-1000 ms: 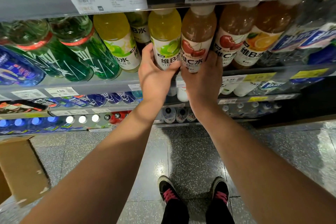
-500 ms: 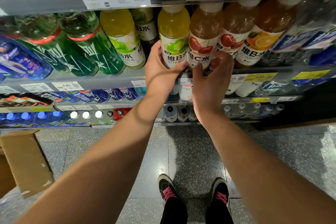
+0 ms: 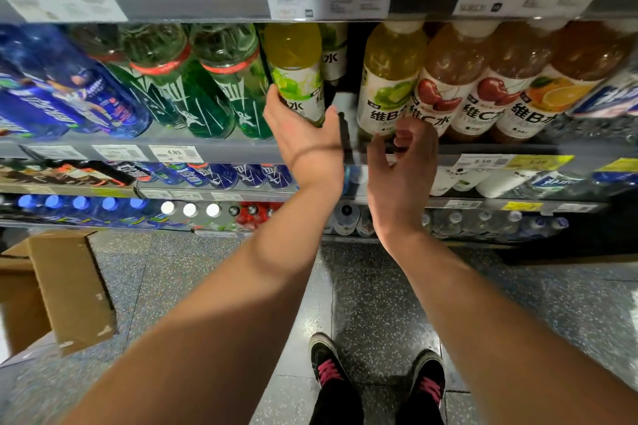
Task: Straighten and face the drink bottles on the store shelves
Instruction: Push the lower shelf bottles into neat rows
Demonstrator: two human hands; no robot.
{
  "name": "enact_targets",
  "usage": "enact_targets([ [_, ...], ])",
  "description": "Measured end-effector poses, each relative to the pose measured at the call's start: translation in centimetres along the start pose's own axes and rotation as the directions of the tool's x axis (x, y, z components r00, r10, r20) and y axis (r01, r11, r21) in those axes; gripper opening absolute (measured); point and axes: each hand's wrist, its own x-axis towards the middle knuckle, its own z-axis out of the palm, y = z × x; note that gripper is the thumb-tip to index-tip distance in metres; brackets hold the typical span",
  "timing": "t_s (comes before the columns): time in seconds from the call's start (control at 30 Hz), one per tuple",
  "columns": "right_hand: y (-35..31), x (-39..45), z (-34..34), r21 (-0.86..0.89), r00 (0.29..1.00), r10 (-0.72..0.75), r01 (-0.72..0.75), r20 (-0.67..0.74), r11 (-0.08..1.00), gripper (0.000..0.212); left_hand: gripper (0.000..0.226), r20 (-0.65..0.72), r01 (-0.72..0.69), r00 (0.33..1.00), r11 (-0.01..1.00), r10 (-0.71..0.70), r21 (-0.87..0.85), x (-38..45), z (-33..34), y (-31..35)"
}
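A: Bottles all lean back under the shelf lip. The left hand [image 3: 303,134] wraps the base of the lime bottle [image 3: 297,72], neck tipped up and away, label twisted partly off front.

B: And the right hand [image 3: 402,162]?

A: Loose, fingers half spread, holding nothing, just below the second lime bottle [image 3: 388,86] and the cherry bottle [image 3: 445,86].

B: So the gripped one lies left of the dark gap.

A: Yes; the left hand looks best placed to twist and square it.
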Motion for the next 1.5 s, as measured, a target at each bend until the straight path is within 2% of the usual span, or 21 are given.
enact_targets([
  [0.13,0.3,-0.4,0.0,0.03,1.0,0.013,-0.013,-0.005,0.999,0.027,0.075,-0.031,0.069,0.997,0.994,-0.067,0.082,0.4,0.6,-0.3],
  [0.27,1.2,-0.9,-0.5,0.062,1.0,-0.011,0.01,0.023,0.998,0.027,0.068,-0.105,0.075,0.993,0.987,-0.06,0.145,1.0,1.2,-0.7],
  [0.43,1.8,-0.5,-1.2,0.071,0.996,0.004,-0.01,0.084,0.997,0.027,0.061,-0.157,0.074,0.986,0.994,-0.06,0.085,1.0,1.5,-1.0],
  [0.57,1.3,0.3,-0.8,0.092,0.989,0.053,-0.066,0.137,0.994,0.036,0.066,-0.102,0.027,0.995,0.998,-0.021,0.053,1.2,1.2,-1.3],
  [0.67,0.9,0.6,-0.4,0.115,0.989,0.056,-0.071,0.135,0.991,0.044,0.075,-0.04,-0.061,0.997,0.992,0.066,0.107,1.6,0.9,-1.1],
  [0.73,1.0,0.7,-0.1,0.118,0.993,0.045,-0.058,0.107,0.991,0.045,0.074,0.003,-0.137,0.99,0.975,0.139,0.176,1.4,0.8,-1.0],
  [0.8,1.0,0.8,0.1,0.12,0.994,0.05,-0.061,0.095,0.991,0.043,0.069,0.06,-0.17,0.985,0.971,0.162,0.166,1.3,1.0,-0.9],
  [0.9,1.0,0.6,0.1,0.121,0.995,0.045,-0.056,0.094,0.991,0.04,0.064,0.15,-0.136,0.981,0.986,0.12,0.097,1.4,1.2,-0.6],
  [1.1,0.8,0.8,0.3,0.147,0.995,0.075,-0.084,0.062,0.986,0.046,0.064,0.235,-0.17,0.96,0.984,0.153,0.056,1.2,0.9,-0.9],
  [1.3,0.9,0.8,0.2,0.147,0.995,0.09,-0.095,0.043,0.985,0.044,0.065,0.247,-0.148,0.958,0.989,0.146,-0.012,0.3,0.2,-1.2],
  [1.5,0.3,0.5,-0.3,0.106,0.995,0.079,-0.084,0.054,0.991,0.042,0.078,0.314,-0.141,0.941,0.99,0.129,0.016,-0.4,-0.6,-1.5],
])
